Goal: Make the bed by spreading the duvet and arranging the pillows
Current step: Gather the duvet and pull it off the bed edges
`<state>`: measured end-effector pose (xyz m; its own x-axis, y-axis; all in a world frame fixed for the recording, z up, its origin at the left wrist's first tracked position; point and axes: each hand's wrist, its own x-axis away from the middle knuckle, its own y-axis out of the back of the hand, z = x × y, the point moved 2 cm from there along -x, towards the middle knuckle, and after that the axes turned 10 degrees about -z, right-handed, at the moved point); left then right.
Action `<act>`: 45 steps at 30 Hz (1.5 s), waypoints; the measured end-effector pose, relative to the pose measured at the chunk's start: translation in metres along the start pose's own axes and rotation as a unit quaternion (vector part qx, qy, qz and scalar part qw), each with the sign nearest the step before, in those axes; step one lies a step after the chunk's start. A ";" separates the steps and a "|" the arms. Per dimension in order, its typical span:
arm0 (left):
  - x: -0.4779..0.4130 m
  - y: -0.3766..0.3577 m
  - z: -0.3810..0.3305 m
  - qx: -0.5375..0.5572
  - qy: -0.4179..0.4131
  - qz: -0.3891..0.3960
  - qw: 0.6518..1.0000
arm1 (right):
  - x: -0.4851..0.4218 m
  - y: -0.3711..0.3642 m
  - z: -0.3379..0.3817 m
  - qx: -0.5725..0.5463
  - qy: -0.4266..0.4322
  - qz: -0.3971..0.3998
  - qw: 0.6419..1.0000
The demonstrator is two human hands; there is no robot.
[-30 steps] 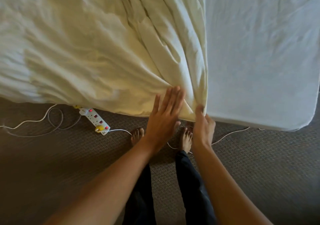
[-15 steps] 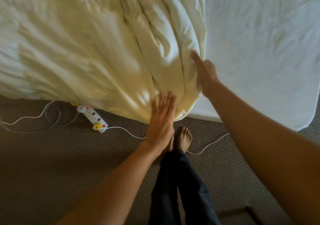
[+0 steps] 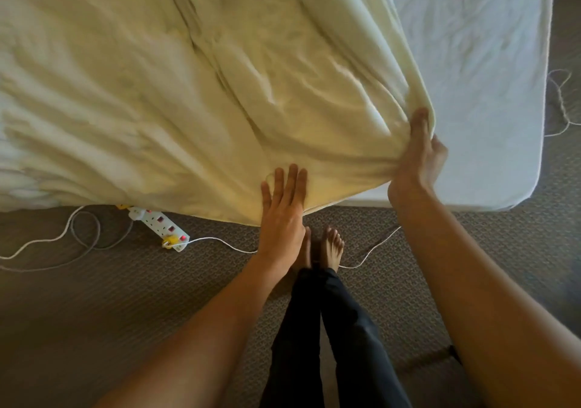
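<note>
A cream duvet [image 3: 195,86] lies crumpled over the left and middle of the bed, its near edge hanging over the mattress side. My right hand [image 3: 416,159] grips the duvet's right edge, thumb on top and fingers under the fabric. My left hand [image 3: 283,209] lies flat on the duvet's hanging edge, fingers spread and pointing away from me. To the right, the mattress in a white sheet [image 3: 481,71] lies uncovered. No pillows are in view.
I stand barefoot on brown patterned carpet [image 3: 94,313] close to the bed. A white power strip [image 3: 158,223] with red switches lies on the floor by the bed edge, with white cables [image 3: 63,237] trailing left and past my feet. More cable lies beyond the mattress's right end.
My right hand has taken hold of the duvet's edge and carried it to the right, so the duvet covers more of the white sheet. My left hand stays flat on the hanging edge.
</note>
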<state>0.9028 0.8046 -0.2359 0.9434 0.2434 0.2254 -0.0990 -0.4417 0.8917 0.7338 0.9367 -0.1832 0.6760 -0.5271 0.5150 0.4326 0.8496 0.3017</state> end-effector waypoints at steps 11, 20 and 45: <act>-0.015 -0.032 -0.077 -0.021 -0.052 -0.109 0.993 | 0.023 0.054 -0.046 0.037 -0.054 0.008 0.998; -0.052 -0.050 -0.098 0.146 0.019 -0.175 0.973 | -0.018 0.070 -0.033 0.147 -0.054 0.194 0.968; -0.029 -0.065 -0.134 0.005 0.105 -0.158 0.982 | -0.140 0.059 0.045 0.055 -0.123 0.144 0.980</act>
<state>0.8391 0.9415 -0.2477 0.8408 0.5412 0.0144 0.1921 -0.3231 0.9267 0.6375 1.0612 -0.2015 0.5903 -0.2559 0.7655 0.1690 0.9666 0.1928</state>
